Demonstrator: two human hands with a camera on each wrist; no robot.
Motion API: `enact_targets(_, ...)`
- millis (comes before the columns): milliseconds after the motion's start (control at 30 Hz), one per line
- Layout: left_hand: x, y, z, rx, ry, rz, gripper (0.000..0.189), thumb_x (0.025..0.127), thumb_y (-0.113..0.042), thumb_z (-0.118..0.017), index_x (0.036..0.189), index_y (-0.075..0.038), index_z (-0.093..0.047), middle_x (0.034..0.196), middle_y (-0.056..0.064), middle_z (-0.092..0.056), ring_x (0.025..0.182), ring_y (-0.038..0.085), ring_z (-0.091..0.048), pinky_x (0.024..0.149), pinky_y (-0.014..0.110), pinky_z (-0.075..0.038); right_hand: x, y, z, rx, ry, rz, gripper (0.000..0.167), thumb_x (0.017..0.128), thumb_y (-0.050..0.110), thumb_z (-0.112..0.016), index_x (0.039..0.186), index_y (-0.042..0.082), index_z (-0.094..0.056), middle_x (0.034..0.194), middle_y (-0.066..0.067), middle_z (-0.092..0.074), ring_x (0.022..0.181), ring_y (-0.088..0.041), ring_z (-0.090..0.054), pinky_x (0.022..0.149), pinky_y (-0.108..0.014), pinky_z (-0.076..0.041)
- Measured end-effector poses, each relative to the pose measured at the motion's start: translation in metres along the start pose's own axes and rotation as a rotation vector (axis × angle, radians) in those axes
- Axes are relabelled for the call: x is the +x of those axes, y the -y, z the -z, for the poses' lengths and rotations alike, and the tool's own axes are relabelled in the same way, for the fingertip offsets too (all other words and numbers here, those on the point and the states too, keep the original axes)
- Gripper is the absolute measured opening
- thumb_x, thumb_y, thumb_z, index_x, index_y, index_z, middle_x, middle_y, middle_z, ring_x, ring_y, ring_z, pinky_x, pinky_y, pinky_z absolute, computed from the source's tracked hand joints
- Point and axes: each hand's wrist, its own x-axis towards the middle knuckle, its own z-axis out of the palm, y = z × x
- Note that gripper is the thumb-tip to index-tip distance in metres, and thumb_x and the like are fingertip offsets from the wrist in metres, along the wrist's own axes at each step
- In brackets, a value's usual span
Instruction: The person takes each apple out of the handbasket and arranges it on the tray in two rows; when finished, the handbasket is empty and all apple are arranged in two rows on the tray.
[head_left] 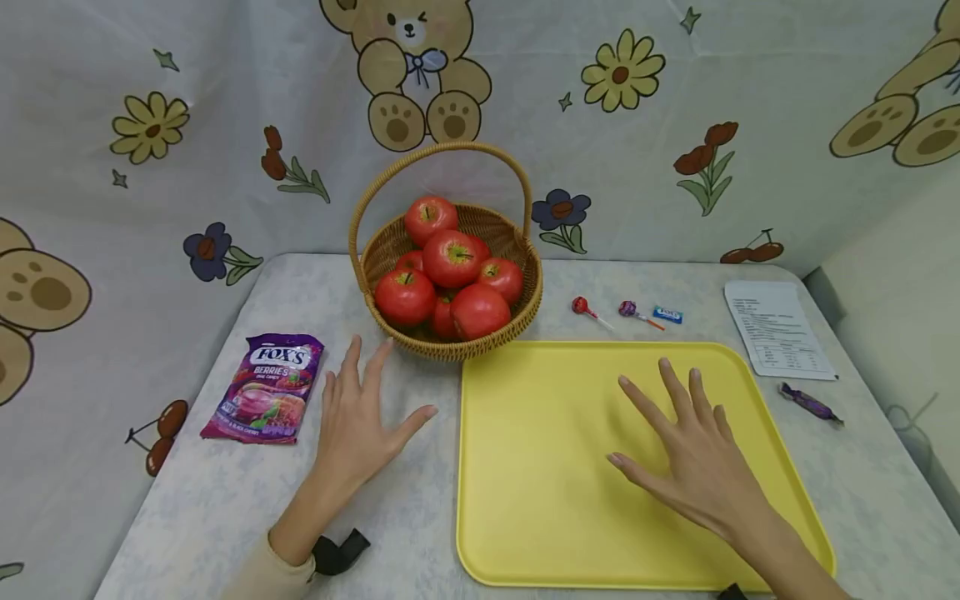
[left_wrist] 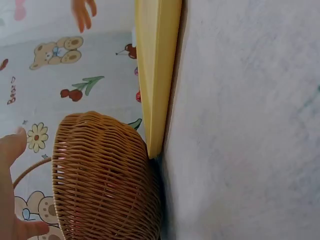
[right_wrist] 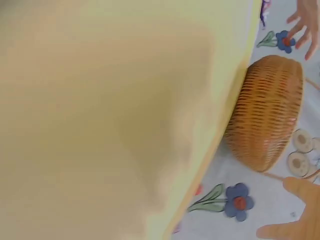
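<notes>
My left hand [head_left: 358, 429] hovers with spread fingers over the table, between a purple candy bag [head_left: 270, 387] and a yellow tray [head_left: 555, 467]. Above the tray's right half is my right hand [head_left: 693, 458], its fingers also spread. Neither hand holds anything. Behind the tray's left corner stands a wicker basket [head_left: 495, 342] with an arched handle, filled with several red apples [head_left: 452, 258]. In the left wrist view the basket [left_wrist: 100, 175] and the tray's edge [left_wrist: 160, 75] lie beyond the left hand. The right wrist view is mostly tray surface [right_wrist: 100, 120].
Behind the tray lie a red lollipop [head_left: 581, 306], a purple lollipop [head_left: 628, 309] and a small blue wrapped candy [head_left: 667, 315]. To the right are a white printed packet [head_left: 780, 329] and a purple wrapped candy [head_left: 810, 404]. A patterned cloth [head_left: 240, 108] hangs behind the table.
</notes>
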Motion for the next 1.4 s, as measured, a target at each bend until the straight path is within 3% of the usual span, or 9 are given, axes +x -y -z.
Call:
enact_targets(133, 0.013, 0.006, -0.006, -0.193, -0.074, 0.050, 0.108, 0.075, -0.046, -0.083, 0.155, -0.010, -0.020, 0.158, 0.022, -0.022, 0.143, 0.042, -0.029, 0.109, 0.067, -0.029, 0.020, 0.014, 0.011, 0.020, -0.013, 0.086, 0.086, 0.079, 0.058, -0.073, 0.152, 0.039, -0.032, 0.164, -0.014, -0.013, 0.145, -0.053, -0.017, 0.094, -0.078, -0.032)
enact_targets(267, 0.024, 0.012, -0.018, -0.383, -0.131, 0.081, 0.106, 0.077, -0.034, -0.084, 0.155, -0.009, -0.015, 0.160, 0.016, -0.019, 0.146, 0.036, -0.026, 0.112, 0.060, -0.030, 0.042, 0.030, 0.018, 0.043, -0.040, 0.193, 0.084, 0.078, 0.055, -0.075, 0.150, 0.038, -0.036, 0.165, -0.010, -0.012, 0.145, -0.050, -0.021, 0.084, -0.072, -0.046)
enact_targets(433, 0.035, 0.019, -0.036, -0.532, -0.175, 0.108, 0.101, 0.080, -0.026, -0.082, 0.154, -0.015, -0.014, 0.163, 0.010, -0.009, 0.148, 0.033, -0.023, 0.114, 0.054, -0.031, 0.074, 0.048, 0.018, 0.128, -0.106, 0.341, 0.076, 0.080, 0.045, -0.076, 0.147, 0.033, -0.043, 0.164, -0.007, -0.016, 0.146, -0.043, -0.025, 0.072, -0.054, -0.057)
enact_targets(567, 0.044, 0.022, -0.048, -0.666, -0.191, 0.120, 0.104, 0.079, -0.015, -0.082, 0.154, -0.013, -0.011, 0.163, 0.009, -0.009, 0.148, 0.032, -0.023, 0.114, 0.052, -0.033, 0.103, 0.056, 0.017, 0.201, -0.146, 0.439, 0.068, 0.083, 0.036, -0.078, 0.143, 0.027, -0.049, 0.160, -0.011, -0.026, 0.146, -0.039, -0.028, 0.078, -0.052, -0.057)
enact_targets(667, 0.047, 0.023, -0.055, -0.740, -0.202, 0.108, 0.105, 0.077, -0.009, -0.083, 0.154, -0.009, -0.012, 0.162, 0.010, -0.012, 0.147, 0.032, -0.024, 0.112, 0.054, -0.034, 0.127, 0.060, 0.017, 0.269, -0.162, 0.495, 0.064, 0.083, 0.027, -0.080, 0.140, 0.024, -0.053, 0.158, -0.013, -0.029, 0.145, -0.036, -0.030, 0.090, -0.055, -0.053)
enact_targets(1000, 0.050, 0.021, -0.063, -0.722, -0.246, 0.054, 0.093, 0.078, -0.013, -0.083, 0.150, -0.011, -0.024, 0.161, 0.008, -0.016, 0.145, 0.029, -0.027, 0.104, 0.052, -0.042, 0.200, 0.070, 0.002, 0.408, -0.215, 0.609, 0.048, 0.085, 0.016, -0.078, 0.130, 0.014, -0.061, 0.152, -0.017, -0.038, 0.134, -0.036, -0.046, 0.097, -0.051, -0.050)
enact_targets(1233, 0.051, 0.024, -0.063, -0.735, -0.243, 0.063, 0.093, 0.076, -0.008, -0.083, 0.148, -0.005, -0.023, 0.161, 0.016, -0.015, 0.145, 0.033, -0.026, 0.104, 0.055, -0.040, 0.237, 0.076, -0.006, 0.475, -0.147, 0.610, 0.044, 0.086, 0.019, -0.077, 0.126, 0.010, -0.063, 0.149, -0.018, -0.040, 0.137, -0.035, -0.042, 0.104, -0.053, -0.044)
enact_targets(1300, 0.051, 0.018, -0.056, -0.735, -0.237, 0.072, 0.092, 0.076, -0.006, -0.082, 0.147, -0.001, -0.023, 0.160, 0.020, -0.015, 0.144, 0.037, -0.025, 0.104, 0.057, -0.039, 0.247, 0.078, -0.008, 0.485, -0.131, 0.620, 0.047, 0.085, 0.020, -0.078, 0.129, 0.011, -0.061, 0.148, -0.018, -0.041, 0.138, -0.034, -0.041, 0.106, -0.053, -0.043)
enact_targets(1400, 0.050, 0.018, -0.056, -0.730, -0.238, 0.066, 0.090, 0.079, -0.011, -0.081, 0.148, -0.004, -0.023, 0.160, 0.016, -0.015, 0.144, 0.036, -0.026, 0.105, 0.057, -0.040, 0.258, 0.080, -0.008, 0.485, -0.086, 0.623, 0.054, 0.085, 0.024, -0.078, 0.134, 0.014, -0.058, 0.148, -0.017, -0.040, 0.137, -0.035, -0.041, 0.106, -0.052, -0.042)
